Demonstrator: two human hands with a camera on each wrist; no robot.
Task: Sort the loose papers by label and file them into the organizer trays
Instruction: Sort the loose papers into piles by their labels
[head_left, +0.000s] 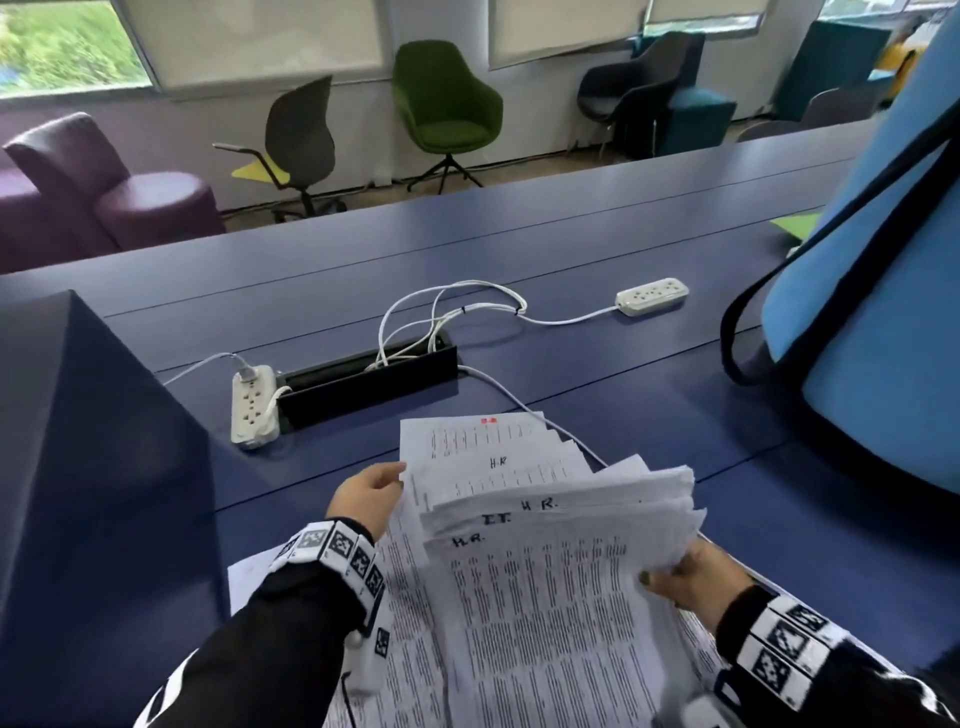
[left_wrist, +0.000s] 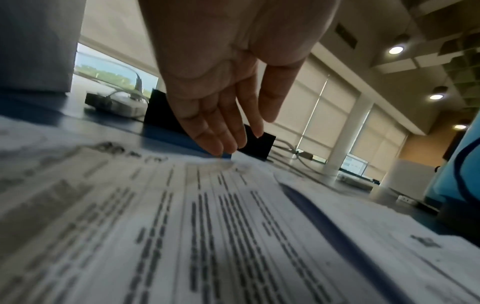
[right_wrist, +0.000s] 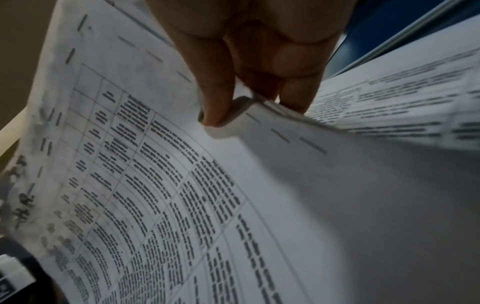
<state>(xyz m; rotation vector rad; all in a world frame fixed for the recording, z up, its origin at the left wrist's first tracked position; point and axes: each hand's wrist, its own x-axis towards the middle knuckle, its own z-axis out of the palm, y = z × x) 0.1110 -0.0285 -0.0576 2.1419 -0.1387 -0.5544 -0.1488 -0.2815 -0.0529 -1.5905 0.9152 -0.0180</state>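
A fanned stack of printed papers (head_left: 545, 571) is lifted off the blue table (head_left: 649, 426); handwritten labels "H.R." and "I.T." show on the top edges. My right hand (head_left: 685, 577) grips the stack's right edge, thumb on top and fingers underneath, as the right wrist view shows with the hand (right_wrist: 249, 111) pinching the sheets (right_wrist: 207, 185). My left hand (head_left: 369, 493) is at the stack's left side with straight fingers. In the left wrist view its fingertips (left_wrist: 221, 148) touch the far edge of a sheet (left_wrist: 207, 226) lying flat. More sheets (head_left: 410, 623) lie on the table under the lifted stack.
A tall dark blue block (head_left: 93, 467) stands at the left. A light blue bag with black straps (head_left: 883, 312) fills the right. Behind the papers lie two white power strips (head_left: 253, 405) (head_left: 652, 296), loose white cables and a black cable box (head_left: 363, 384). Chairs stand beyond the table.
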